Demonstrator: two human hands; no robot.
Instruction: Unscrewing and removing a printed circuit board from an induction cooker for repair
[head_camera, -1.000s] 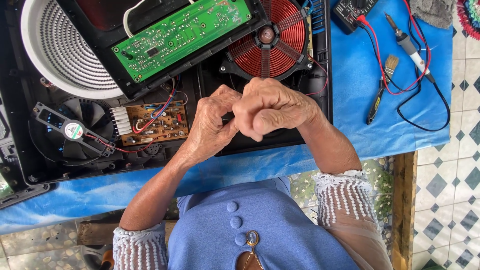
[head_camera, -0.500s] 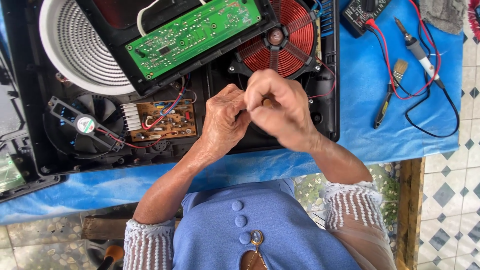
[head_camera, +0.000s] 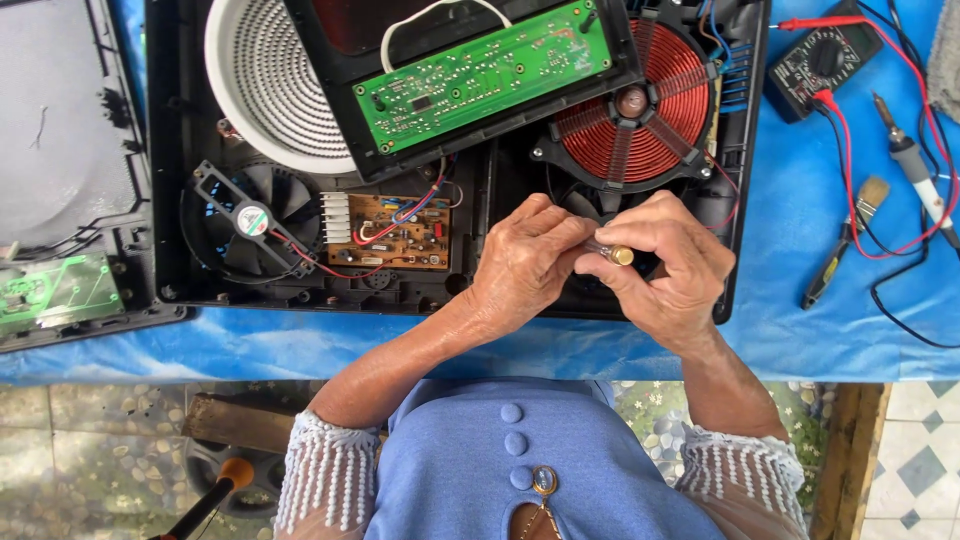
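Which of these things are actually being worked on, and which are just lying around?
In hand:
left hand
right hand
small brass-tipped part pinched between them
opened cooker housing beneath

Lying about:
multimeter
soldering iron
small brush
cooling fan
green circuit board
red copper coil

Your left hand (head_camera: 525, 262) and right hand (head_camera: 668, 268) meet in front of you, fingers curled and touching each other. Both forearms come up from the body, with elbows bent outward.
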